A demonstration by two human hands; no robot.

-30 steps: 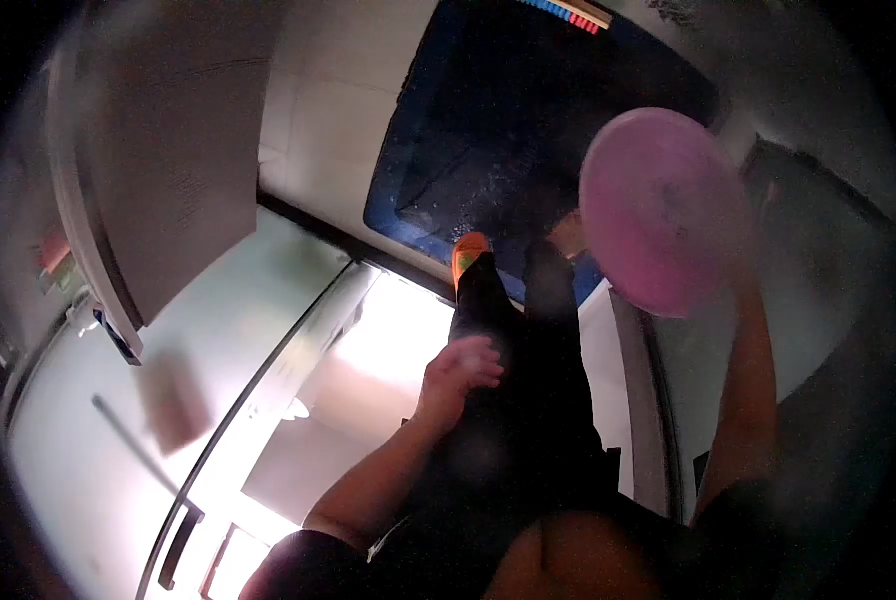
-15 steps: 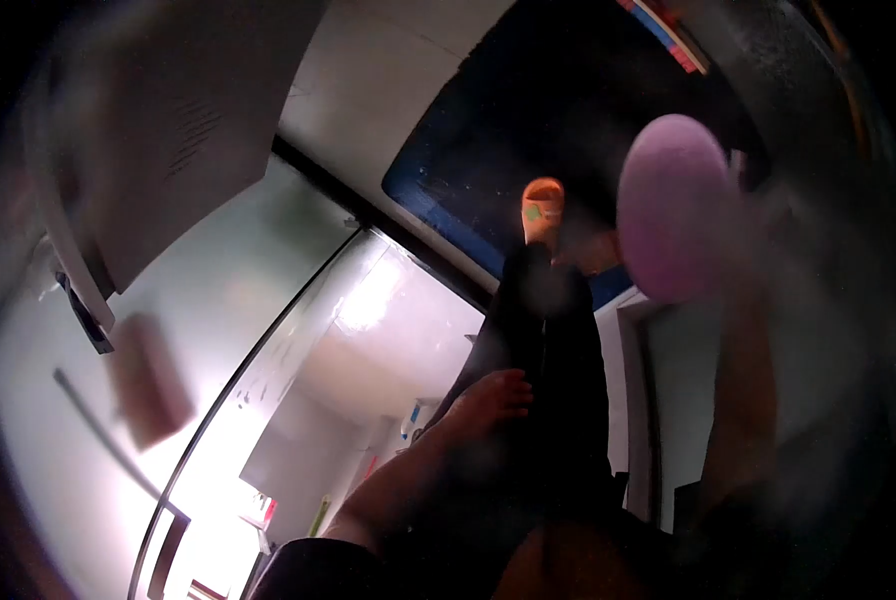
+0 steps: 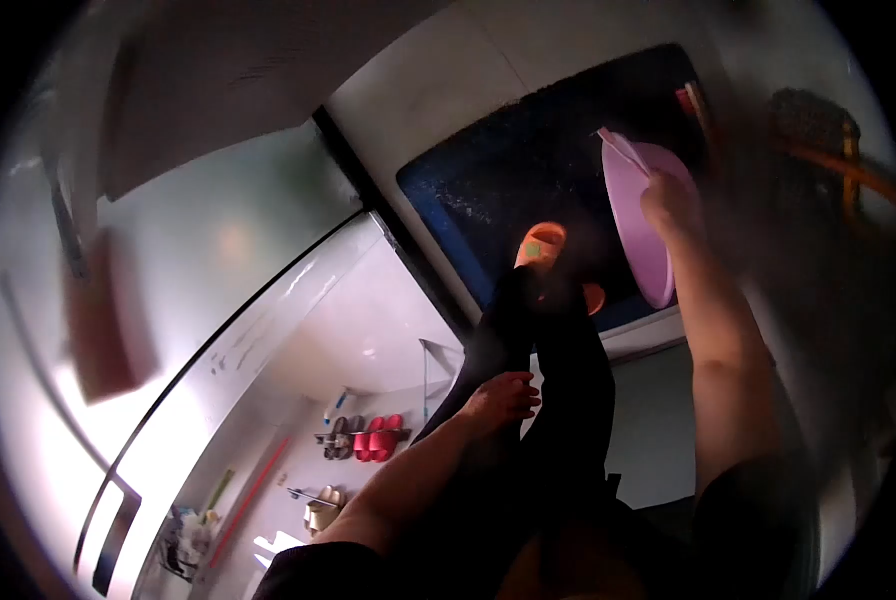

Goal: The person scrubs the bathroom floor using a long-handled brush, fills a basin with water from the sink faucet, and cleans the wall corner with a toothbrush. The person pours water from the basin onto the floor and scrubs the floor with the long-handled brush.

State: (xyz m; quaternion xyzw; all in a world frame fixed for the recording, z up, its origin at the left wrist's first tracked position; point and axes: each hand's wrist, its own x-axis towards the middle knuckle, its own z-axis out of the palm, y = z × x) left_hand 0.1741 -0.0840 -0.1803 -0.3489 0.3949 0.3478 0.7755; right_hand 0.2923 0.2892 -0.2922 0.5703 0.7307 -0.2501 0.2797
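Note:
My right hand (image 3: pixel 668 203) grips the rim of a pink plastic basin (image 3: pixel 636 225), which hangs tilted on edge over a dark blue mat (image 3: pixel 448 235). The inside of the basin is partly seen beside my wrist. My left hand (image 3: pixel 506 398) hangs in front of my dark trousers, its fingers loosely curled and a little apart, with nothing seen in it. An orange slipper (image 3: pixel 541 244) is on one foot on the mat. Part of the other slipper (image 3: pixel 594 298) shows behind my leg.
A frosted glass door (image 3: pixel 238 235) with a dark handle (image 3: pixel 118 537) stands at the left. Beyond it, red slippers (image 3: pixel 378 440) and grey slippers (image 3: pixel 343 440) hang on wall racks. A brush (image 3: pixel 696 105) lies at the mat's far right edge.
The view has turned and moved. The basin has tipped from broadside to a narrow, edge-on tilt, and my right hand on its rim now shows clearly. The slipper racks have come into view.

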